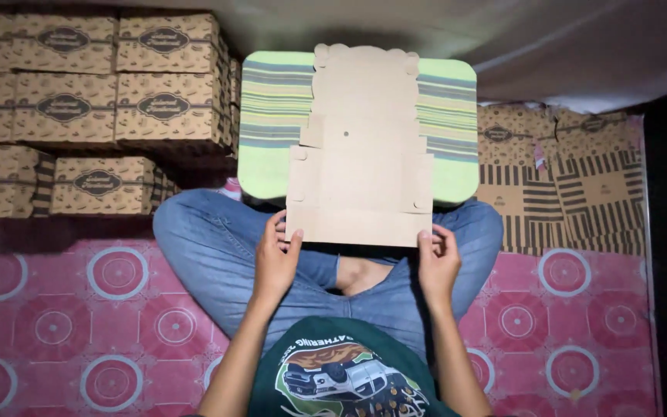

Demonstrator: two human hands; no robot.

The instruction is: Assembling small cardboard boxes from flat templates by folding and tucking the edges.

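A flat, die-cut brown cardboard box blank [360, 154] lies plain side up across a small green striped table [272, 123]. Its near edge hangs over my crossed legs in blue jeans. My left hand [275, 259] grips the blank's near left corner, thumb on top. At the near right corner my right hand [438, 259] pinches the edge the same way. Both hands hold the same sheet.
Folded printed brown boxes are stacked in rows at the left [94, 100]. A pile of flat printed blanks [573, 185] lies at the right of the table. I sit on a pink mat with round patterns [117, 309]. A grey wall rises behind.
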